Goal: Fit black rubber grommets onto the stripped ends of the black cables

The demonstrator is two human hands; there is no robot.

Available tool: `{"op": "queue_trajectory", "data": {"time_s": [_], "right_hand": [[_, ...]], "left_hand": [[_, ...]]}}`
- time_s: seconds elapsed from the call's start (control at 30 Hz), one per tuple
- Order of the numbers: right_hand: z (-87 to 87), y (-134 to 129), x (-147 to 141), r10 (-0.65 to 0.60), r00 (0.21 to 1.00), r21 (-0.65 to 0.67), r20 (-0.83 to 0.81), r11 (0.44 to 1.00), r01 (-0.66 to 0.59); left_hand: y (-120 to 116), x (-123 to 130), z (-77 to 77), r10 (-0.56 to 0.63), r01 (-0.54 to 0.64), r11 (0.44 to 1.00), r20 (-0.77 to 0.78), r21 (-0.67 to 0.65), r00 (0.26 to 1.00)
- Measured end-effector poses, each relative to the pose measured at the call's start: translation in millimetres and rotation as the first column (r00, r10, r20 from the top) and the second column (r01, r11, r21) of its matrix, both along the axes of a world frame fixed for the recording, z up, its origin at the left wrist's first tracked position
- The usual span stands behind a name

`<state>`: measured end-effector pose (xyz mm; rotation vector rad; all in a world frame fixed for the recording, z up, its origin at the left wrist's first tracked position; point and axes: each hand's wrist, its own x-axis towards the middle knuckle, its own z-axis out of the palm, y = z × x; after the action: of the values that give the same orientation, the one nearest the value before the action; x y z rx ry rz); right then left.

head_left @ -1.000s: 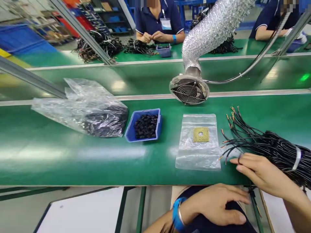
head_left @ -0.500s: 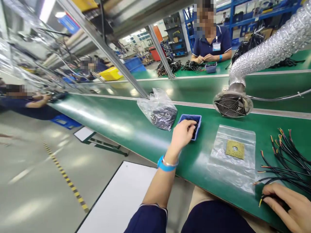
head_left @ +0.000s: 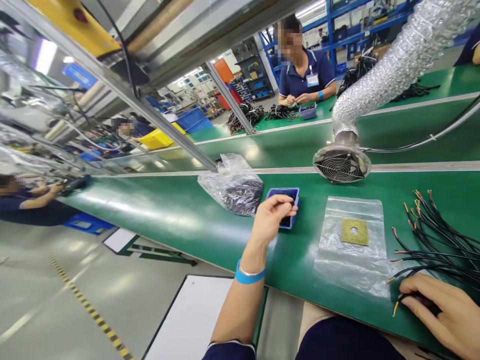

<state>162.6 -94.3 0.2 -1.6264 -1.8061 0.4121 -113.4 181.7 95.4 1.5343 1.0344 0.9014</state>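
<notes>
The left hand (head_left: 268, 220) is held over the blue bin (head_left: 270, 192) on the green bench (head_left: 165, 207), its thumb and fingertips drawn together above the small black parts (head_left: 285, 221); whether one of them is pinched there cannot be told. By the right hand (head_left: 440, 305), near the front edge of the bench, a black cable end (head_left: 396, 306) is gripped between thumb and fingers, with its yellow-tipped wires pointed outward. Beside and beyond that hand, the black cables (head_left: 446, 240) are fanned out, their bared, coloured wire ends turned toward a clear flat bag (head_left: 337, 270). On this bag a yellowish square piece (head_left: 361, 238) with a central hole is seen. A clear plastic bag (head_left: 230, 172) filled with dark pieces is placed just beside the bin, on its far left. Above the back of the bench, a round fan (head_left: 342, 166) is carried by a silver duct (head_left: 378, 85). Across the bench, a person in a dark blue shirt (head_left: 315, 67) is seated with both hands brought close together.
</notes>
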Motion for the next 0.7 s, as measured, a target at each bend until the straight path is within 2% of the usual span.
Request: {"op": "queue_trajectory", "data": {"time_s": [0.07, 0.13, 0.23, 0.33, 0.4, 0.47, 0.6, 0.7], "right_hand": [[10.3, 1.1, -2.7, -0.011, 0.999, 0.012, -0.031, 1.0, 0.011], [19.6, 1.6, -4.8, -0.005, 0.999, 0.026, -0.052, 1.0, 0.006], [26.4, 2.4, -7.2, 0.002, 0.997, 0.067, -0.075, 0.998, 0.003], [23.8, 3.3, -8.8, -0.026, 0.995, 0.109, -0.091, 0.993, 0.036], [19.8, 3.6, -9.5, -0.039, 0.994, 0.119, -0.098, 0.992, 0.051], [16.8, 3.6, -10.1, -0.048, 0.994, 0.115, -0.103, 0.992, 0.059], [15.8, 3.5, -11.0, -0.052, 0.992, 0.09, -0.117, 0.994, 0.063], [16.3, 3.2, -11.7, -0.056, 0.99, 0.079, -0.133, 0.995, 0.067]], "left_hand": [[-16.9, 15.4, 2.0, -0.08, 0.118, 0.969, 0.178, -0.218, 0.981], [-31.7, 32.0, 2.8, -0.122, 0.199, 0.921, 0.238, -0.334, 0.964], [-45.3, 54.1, 0.0, -0.178, 0.288, 0.85, 0.274, -0.442, 0.945], [-50.7, 70.9, -6.4, -0.255, 0.387, 0.779, 0.315, -0.493, 0.914], [-52.3, 79.9, -10.8, -0.322, 0.447, 0.743, 0.32, -0.498, 0.891], [-53.2, 87.6, -14.9, -0.385, 0.483, 0.737, 0.294, -0.473, 0.875], [-54.0, 99.9, -24.2, -0.482, 0.479, 0.824, 0.07, -0.304, 0.873], [-54.9, 106.6, -33.1, -0.525, 0.503, 0.85, -0.158, -0.158, 0.836]]}}
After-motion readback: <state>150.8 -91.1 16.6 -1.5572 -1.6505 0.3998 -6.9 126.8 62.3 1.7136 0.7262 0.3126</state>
